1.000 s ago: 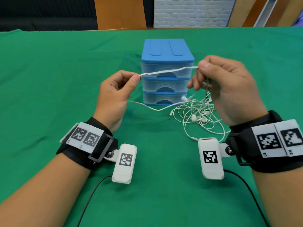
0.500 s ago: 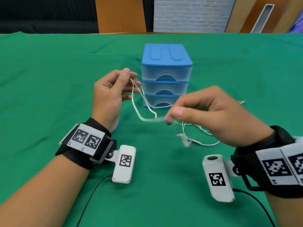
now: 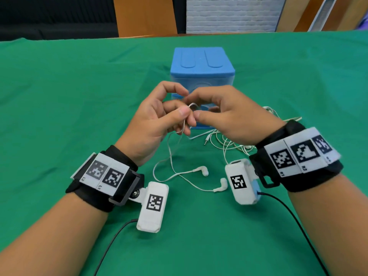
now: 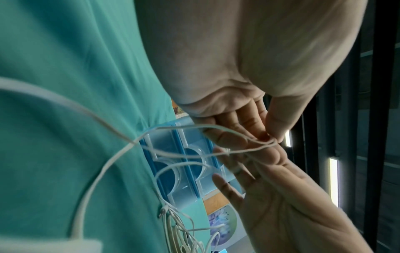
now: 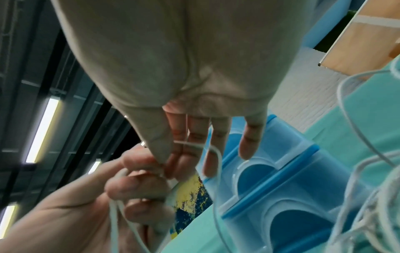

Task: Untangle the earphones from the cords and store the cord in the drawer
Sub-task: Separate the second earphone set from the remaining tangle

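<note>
My left hand [image 3: 184, 108] and right hand [image 3: 196, 104] meet in the air in front of the blue drawer unit [image 3: 202, 64]. Each pinches a small loop of white cord [image 3: 192, 105] between thumb and fingers. The left wrist view shows my left hand [image 4: 271, 139] nipping several crossing strands of the cord [image 4: 238, 151]. In the right wrist view my right hand [image 5: 166, 162] holds the cord [image 5: 216, 154] at its thumb tip. Thin wires hang from the left hand to two earbuds [image 3: 204, 171] on the cloth. The tangle [image 3: 229, 142] lies under the right hand.
The green cloth [image 3: 79, 96] covers the table. All three drawers [image 5: 259, 179] of the unit look closed. A jack plug [image 3: 206, 141] lies in front of the unit. Black cables [image 3: 288, 216] run from the wrist cameras toward me.
My right hand has risen to the left and met the left hand in front of the drawers. The slack cord between them is now a small loop. The earbuds lie nearer me.
</note>
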### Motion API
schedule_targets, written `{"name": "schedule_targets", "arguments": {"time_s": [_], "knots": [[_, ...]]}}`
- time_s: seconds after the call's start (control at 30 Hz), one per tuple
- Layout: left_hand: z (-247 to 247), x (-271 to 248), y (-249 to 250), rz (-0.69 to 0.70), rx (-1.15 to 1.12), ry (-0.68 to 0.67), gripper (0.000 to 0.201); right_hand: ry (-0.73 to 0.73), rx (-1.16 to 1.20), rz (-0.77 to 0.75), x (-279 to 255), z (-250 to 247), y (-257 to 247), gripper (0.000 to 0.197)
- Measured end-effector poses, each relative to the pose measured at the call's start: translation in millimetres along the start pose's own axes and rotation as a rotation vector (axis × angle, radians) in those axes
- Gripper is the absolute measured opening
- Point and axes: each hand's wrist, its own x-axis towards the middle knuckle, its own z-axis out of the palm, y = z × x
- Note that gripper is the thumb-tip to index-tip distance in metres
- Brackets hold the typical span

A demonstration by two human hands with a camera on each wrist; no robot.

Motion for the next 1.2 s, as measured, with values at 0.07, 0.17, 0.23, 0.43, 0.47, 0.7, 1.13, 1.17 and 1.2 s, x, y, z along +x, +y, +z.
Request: {"name": "schedule_targets", "arguments": {"time_s": [0.07, 0.17, 0.23, 0.43, 0.47, 0.7, 1.13, 1.17, 1.2], "knots": [[-3, 0, -1, -0.021, 0.01, 0.002, 0.024, -0.009, 0.05, -0.001, -1, -1, 4, 0.018], [-6, 1, -4, -0.064, 0.073, 0.005, 0.022, 0.047, 0.146, 0.01, -6, -6, 4, 0.028], [-6, 2, -7, -0.081, 0.121, -0.002, 0.015, 0.103, 0.156, 0.004, -9, -8, 3, 0.024], [0, 4, -5, -0.094, 0.212, -0.044, 0.023, 0.416, 0.047, -0.005, -6, -8, 8, 0.028], [1, 4, -5, -0.095, 0.215, -0.05, 0.025, 0.475, 0.043, 0.0, -5, -9, 9, 0.028], [-3, 1, 8, -0.142, 0.19, -0.097, 0.028, 0.712, 0.103, 0.038, -7, -25, 18, 0.029], [30, 30, 25, -0.107, 0.161, -0.187, 0.034, 0.811, 0.187, 0.014, -8, -40, 17, 0.028], [28, 30, 24, -0.109, 0.142, -0.198, 0.034, 0.89, 0.215, 0.044, -10, -46, 22, 0.028], [27, 30, 24, -0.109, 0.127, -0.211, 0.035, 0.947, 0.233, 0.071, -12, -51, 27, 0.028]]}}
